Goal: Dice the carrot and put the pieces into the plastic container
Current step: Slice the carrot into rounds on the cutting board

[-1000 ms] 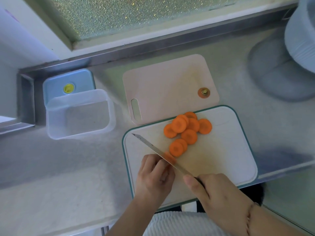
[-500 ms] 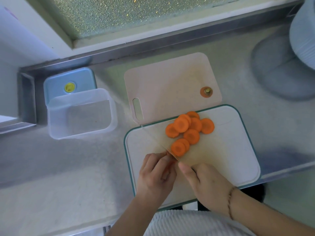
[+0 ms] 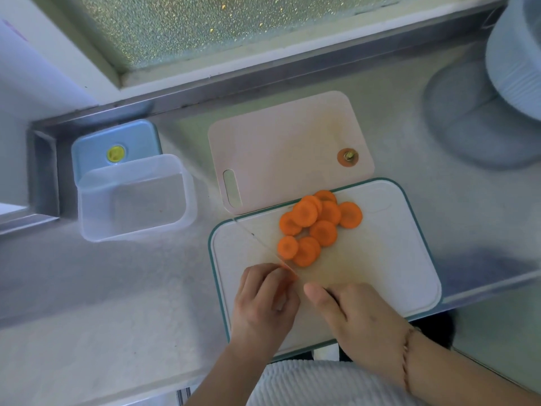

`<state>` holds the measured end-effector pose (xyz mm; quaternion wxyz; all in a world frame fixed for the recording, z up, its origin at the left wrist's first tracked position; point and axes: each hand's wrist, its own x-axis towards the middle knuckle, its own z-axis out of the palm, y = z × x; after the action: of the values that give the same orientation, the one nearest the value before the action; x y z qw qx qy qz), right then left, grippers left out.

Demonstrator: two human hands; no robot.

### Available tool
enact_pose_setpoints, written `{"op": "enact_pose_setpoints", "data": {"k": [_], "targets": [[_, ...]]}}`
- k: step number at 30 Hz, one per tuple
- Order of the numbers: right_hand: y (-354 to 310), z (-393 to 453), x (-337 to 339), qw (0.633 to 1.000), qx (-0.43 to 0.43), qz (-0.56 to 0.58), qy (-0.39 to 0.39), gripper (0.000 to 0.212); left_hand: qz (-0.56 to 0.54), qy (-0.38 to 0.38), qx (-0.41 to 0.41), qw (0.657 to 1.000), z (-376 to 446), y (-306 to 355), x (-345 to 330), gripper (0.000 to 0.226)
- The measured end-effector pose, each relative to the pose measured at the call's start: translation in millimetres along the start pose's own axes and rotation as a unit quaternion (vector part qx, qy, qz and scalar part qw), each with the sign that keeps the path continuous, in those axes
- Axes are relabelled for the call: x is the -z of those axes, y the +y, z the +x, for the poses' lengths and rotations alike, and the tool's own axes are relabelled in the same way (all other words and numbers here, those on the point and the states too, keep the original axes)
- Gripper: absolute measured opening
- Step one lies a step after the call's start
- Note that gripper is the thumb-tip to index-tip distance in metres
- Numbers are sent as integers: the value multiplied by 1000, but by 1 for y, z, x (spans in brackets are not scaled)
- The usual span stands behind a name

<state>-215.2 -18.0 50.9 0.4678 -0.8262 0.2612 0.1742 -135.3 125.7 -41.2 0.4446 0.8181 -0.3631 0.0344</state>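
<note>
Carrot stub (image 3: 288, 271) still pinched by left hand (image 3: 265, 303); right hand (image 3: 355, 315) keeps gripping the blurred, shifted knife (image 3: 263, 244)

Carrot rounds on the board, container open

Orange carrot slices (image 3: 319, 224) are heaped, overlapping, on the white cutting board (image 3: 380, 259); the clear plastic container (image 3: 134, 197) is set well apart, lidless.

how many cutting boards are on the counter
2. A pale pink plastic cutting board lies farther back with a carrot top on it; a white, teal-rimmed cutting board lies nearer, overlapping the pink board's near edge and carrying the orange carrot slices.
</note>
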Motion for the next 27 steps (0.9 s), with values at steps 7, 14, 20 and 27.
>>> {"op": "enact_pose_setpoints", "data": {"k": [7, 14, 20, 27], "targets": [[4, -16, 4, 1000, -28, -6, -8, 64, -7, 2, 8, 1000, 0, -1, 1, 44], [7, -16, 2, 999, -28, -16, -8, 70, -9, 0, 10, 1000, 0, -1, 1, 42], [3, -4, -2, 998, -61, -8, -31, 64, -20, 9, -6, 1000, 1, -1, 0, 45], [2, 39, -18, 1000, -2, -11, 6, 64, -6, 3, -1, 1000, -5, -5, -1, 28]]}}
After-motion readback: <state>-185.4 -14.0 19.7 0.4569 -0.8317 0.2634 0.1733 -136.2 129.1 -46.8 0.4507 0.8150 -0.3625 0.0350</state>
